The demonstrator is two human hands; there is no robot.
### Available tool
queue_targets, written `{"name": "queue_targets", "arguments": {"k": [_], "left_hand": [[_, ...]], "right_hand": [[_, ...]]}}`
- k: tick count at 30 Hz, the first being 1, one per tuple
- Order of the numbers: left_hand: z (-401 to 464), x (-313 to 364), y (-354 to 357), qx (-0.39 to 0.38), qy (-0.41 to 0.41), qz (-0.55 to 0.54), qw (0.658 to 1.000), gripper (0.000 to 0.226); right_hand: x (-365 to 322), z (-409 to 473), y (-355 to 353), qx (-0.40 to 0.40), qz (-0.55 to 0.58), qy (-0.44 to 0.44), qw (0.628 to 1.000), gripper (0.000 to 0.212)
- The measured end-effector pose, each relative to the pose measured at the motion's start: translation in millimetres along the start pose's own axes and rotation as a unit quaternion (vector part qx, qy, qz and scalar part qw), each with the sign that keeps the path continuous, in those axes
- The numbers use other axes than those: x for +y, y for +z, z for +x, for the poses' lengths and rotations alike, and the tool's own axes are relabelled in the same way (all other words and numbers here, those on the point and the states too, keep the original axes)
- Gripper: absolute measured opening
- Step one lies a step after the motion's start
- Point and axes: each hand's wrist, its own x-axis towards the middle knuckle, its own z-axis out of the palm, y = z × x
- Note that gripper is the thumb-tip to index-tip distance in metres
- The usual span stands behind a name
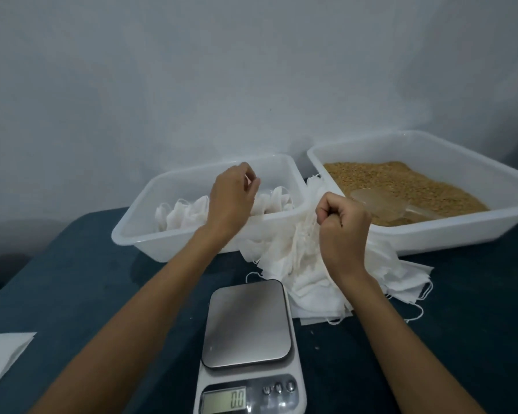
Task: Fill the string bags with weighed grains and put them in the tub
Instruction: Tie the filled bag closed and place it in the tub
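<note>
Scale (247, 348) reads 0.0, platform bare. Right hand (343, 231) fists around bag cloth (302, 249); left hand (232, 201) pinches a string over tub (138, 234).

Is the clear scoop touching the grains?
Touching. The head view shows the scoop lying on the grains in the right tub, partly sunk in.

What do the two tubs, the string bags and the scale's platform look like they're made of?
Tubs: translucent white plastic, since contents show faintly through the walls. String bags: thin white fabric, possibly nonwoven, creased and limp. Scale platform: brushed metal, likely stainless, with a dull grey sheen.
</note>
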Motion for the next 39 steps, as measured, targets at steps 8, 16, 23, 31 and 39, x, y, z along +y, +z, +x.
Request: {"name": "queue_targets", "arguments": {"k": [8, 16, 23, 31, 39], "left_hand": [[-77.3, 8.6, 7.2, -0.18, -0.007, 0.18, 0.967, 0.041], [-76.9, 14.4, 26.3, -0.133, -0.007, 0.14, 0.981, 0.018], [-83.9, 17.2, 8.2, -0.088, -0.019, 0.093, 0.992, 0.026], [-118.9, 8.1, -47.9, -0.051, -0.259, -0.509, 0.819, 0.016], [-130.6, 8.9, -38.5, -0.038, -0.256, -0.52, 0.814, 0.02]], "right_hand": [[-1.7, -4.9, 3.8, -0.026, -0.009, 0.011, 1.0, 0.019], [0.1, -5.4, 5.2, -0.032, -0.02, 0.007, 0.999, 0.017], [-1.5, -6.5, 4.2, -0.041, -0.008, 0.011, 0.999, 0.015], [-12.9, -14.6, 13.8, -0.16, 0.112, 0.118, 0.974, 0.019], [-10.2, -20.0, 18.2, -0.349, 0.152, 0.209, 0.901, 0.027]]}}
